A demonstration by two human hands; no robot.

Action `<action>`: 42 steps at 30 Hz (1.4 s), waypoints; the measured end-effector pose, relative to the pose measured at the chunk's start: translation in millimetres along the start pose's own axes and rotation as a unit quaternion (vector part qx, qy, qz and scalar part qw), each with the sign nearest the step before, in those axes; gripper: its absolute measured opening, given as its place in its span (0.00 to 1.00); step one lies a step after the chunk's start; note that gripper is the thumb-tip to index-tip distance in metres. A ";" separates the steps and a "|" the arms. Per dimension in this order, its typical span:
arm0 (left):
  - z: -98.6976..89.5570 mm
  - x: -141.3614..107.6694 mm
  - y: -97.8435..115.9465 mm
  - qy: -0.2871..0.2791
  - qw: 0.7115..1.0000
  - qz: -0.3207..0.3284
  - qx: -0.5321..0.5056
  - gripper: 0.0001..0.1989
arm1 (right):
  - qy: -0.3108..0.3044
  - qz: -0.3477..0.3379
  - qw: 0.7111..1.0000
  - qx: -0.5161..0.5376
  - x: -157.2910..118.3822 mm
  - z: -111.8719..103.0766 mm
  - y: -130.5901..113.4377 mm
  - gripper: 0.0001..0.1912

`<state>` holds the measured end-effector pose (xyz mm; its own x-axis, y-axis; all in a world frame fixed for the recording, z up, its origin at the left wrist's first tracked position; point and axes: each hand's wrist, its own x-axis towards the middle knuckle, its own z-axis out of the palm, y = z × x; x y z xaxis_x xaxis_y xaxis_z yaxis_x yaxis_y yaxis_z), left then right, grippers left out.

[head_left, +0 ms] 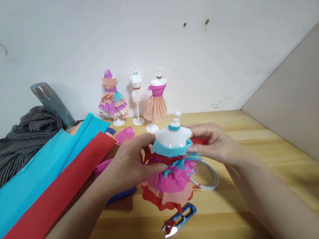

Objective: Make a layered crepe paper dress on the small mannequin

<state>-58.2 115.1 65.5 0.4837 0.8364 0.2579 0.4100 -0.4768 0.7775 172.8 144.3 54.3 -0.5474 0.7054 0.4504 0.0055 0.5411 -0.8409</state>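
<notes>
A small white dress-form mannequin (168, 135) stands upright between my hands. It wears a turquoise band around the neck, a turquoise collar (172, 150) across the chest, red at the waist and a layered skirt (170, 183) in magenta, peach and red with turquoise fringe. My left hand (134, 160) is closed on the mannequin at the waist, its thumb across the front. At the other side my right hand (214, 143) pinches a red crepe paper strip (199, 141) beside the collar. The strip's far end is hidden behind the mannequin.
Blue thread snips (180, 218) lie in front of the skirt, and a tape roll (214, 175) is to its right. Turquoise (34, 177) and red crepe paper (55, 194) spread along the left. Dressed mannequins (111, 99), a striped cloth (24, 136) and a flask (56, 106) stand farther back.
</notes>
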 end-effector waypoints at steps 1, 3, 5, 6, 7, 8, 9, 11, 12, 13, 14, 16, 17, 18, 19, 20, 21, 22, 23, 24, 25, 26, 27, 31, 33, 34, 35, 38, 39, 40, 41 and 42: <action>-1.4 -0.1 0.9 0.003 1.000 -0.003 0.006 0.21 | 0.000 0.002 1.000 0.005 -0.2 0.2 0.6 0.11; -4.6 -0.9 2.5 0.003 1.000 0.003 0.014 0.23 | -0.006 0.003 1.000 0.020 -0.8 0.5 2.5 0.10; -8.0 -2.9 4.1 -0.006 1.000 0.009 0.012 0.23 | -0.011 -0.002 0.999 0.034 -1.1 0.7 4.3 0.11; -9.7 -4.3 5.0 -0.013 1.000 0.007 0.009 0.22 | -0.013 -0.002 0.999 0.040 -1.2 0.9 4.8 0.11; -11.1 -5.8 6.2 -0.019 1.000 0.003 0.007 0.22 | -0.015 -0.002 0.999 0.044 -1.2 0.9 4.9 0.11; -12.2 -7.5 7.5 -0.022 1.000 -0.003 0.006 0.21 | -0.017 -0.001 0.999 0.047 -1.2 0.9 4.6 0.11; -13.1 -9.2 9.2 -0.023 1.000 -0.006 0.008 0.19 | -0.020 -0.002 0.999 0.048 -1.3 0.8 4.0 0.11; -13.8 -12.4 13.3 -0.020 1.000 -0.004 0.019 0.15 | -0.029 -0.008 0.998 0.048 -1.8 0.3 2.0 0.12; -13.8 -13.8 15.6 -0.017 1.000 -0.001 0.026 0.13 | -0.032 -0.013 0.998 0.048 -2.1 0.0 0.9 0.12; -13.6 -15.1 17.9 -0.014 0.999 0.001 0.033 0.11 | -0.034 -0.016 0.998 0.049 -2.5 -0.3 -0.1 0.12; -13.4 -16.3 20.3 -0.010 0.999 0.003 0.037 0.10 | -0.036 -0.018 0.998 0.050 -2.9 -0.6 -0.9 0.11; -13.2 -18.4 24.6 -0.003 0.999 0.004 0.045 0.09 | -0.039 -0.020 0.998 0.056 -3.6 -0.9 -2.2 0.11; -13.3 -19.3 26.5 -0.005 0.999 0.005 0.047 0.09 | -0.040 -0.021 0.997 0.058 -3.7 -0.9 -2.6 0.11; -13.6 -20.3 28.3 -0.012 0.999 0.008 0.043 0.10 | -0.041 -0.022 0.997 0.061 -3.7 -0.9 -2.8 0.11; -13.8 -21.2 29.7 -0.025 0.999 0.012 0.035 0.11 | -0.042 -0.023 0.997 0.062 -3.5 -0.9 -3.0 0.11; -14.1 -22.0 30.9 -0.041 0.999 0.015 0.022 0.12 | -0.042 -0.026 0.997 0.063 -3.2 -0.9 -3.2 0.11; -14.3 -22.7 31.7 -0.054 0.998 0.018 0.009 0.13 | -0.040 -0.027 0.997 0.062 -2.7 -1.0 -3.4 0.11; -14.5 -23.1 32.1 -0.064 0.998 0.021 -0.001 0.13 | -0.037 -0.028 0.997 0.059 -2.2 -1.1 -3.6 0.11; -14.5 -23.2 32.0 -0.067 0.997 0.025 -0.005 0.14 | -0.033 -0.027 0.998 0.054 -1.6 -1.3 -3.9 0.11; -14.6 -23.0 31.4 -0.064 0.998 0.028 -0.003 0.14 | -0.030 -0.027 0.998 0.048 -1.1 -1.5 -4.2 0.11; -14.7 -22.6 30.4 -0.056 0.998 0.032 0.002 0.13 | -0.028 -0.026 0.998 0.042 -0.7 -1.7 -4.7 0.11; -14.7 -21.8 29.2 -0.045 0.998 0.035 0.007 0.13 | -0.028 -0.025 0.999 0.035 -0.4 -1.9 -5.2 0.11; -14.9 -20.8 27.7 -0.034 0.999 0.037 0.009 0.12 | -0.028 -0.023 0.999 0.030 -0.2 -2.2 -5.6 0.11; -15.2 -16.4 20.8 0.006 0.998 0.061 0.011 0.11 | -0.016 -0.012 1.000 0.022 -1.2 -3.7 -4.5 0.12; -14.7 -14.5 17.4 0.022 0.997 0.076 0.013 0.11 | -0.011 -0.010 0.999 0.033 -2.1 -4.8 -1.5 0.10; -14.3 -13.8 15.8 0.027 0.996 0.080 0.012 0.11 | -0.011 -0.014 0.999 0.041 -2.3 -5.4 0.4 0.09; -13.9 -13.1 14.4 0.029 0.996 0.081 0.010 0.12 | -0.013 -0.020 0.998 0.051 -2.4 -5.9 2.3 0.09; -12.5 -11.6 10.8 0.028 0.996 0.083 -0.001 0.13 | -0.025 -0.039 0.996 0.082 -1.6 -6.2 6.1 0.08; -12.2 -11.2 9.9 0.029 0.996 0.083 -0.005 0.13 | -0.029 -0.041 0.995 0.092 -1.1 -5.7 6.6 0.08; -12.0 -10.8 9.2 0.031 0.996 0.082 -0.010 0.13 | -0.031 -0.040 0.993 0.102 -0.6 -4.9 6.8 0.08; -11.9 -10.5 8.5 0.031 0.996 0.080 -0.014 0.12 | -0.032 -0.037 0.992 0.113 -0.1 -3.9 6.9 0.08; -11.7 -10.2 8.0 0.031 0.996 0.079 -0.018 0.12 | -0.030 -0.033 0.991 0.124 0.4 -2.8 7.1 0.09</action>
<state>-68.9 105.9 75.9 0.4913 0.7673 0.4121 0.3037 -0.5944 0.7446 175.0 149.7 49.4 -0.5877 0.6403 0.4946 -0.2342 0.4505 -0.8615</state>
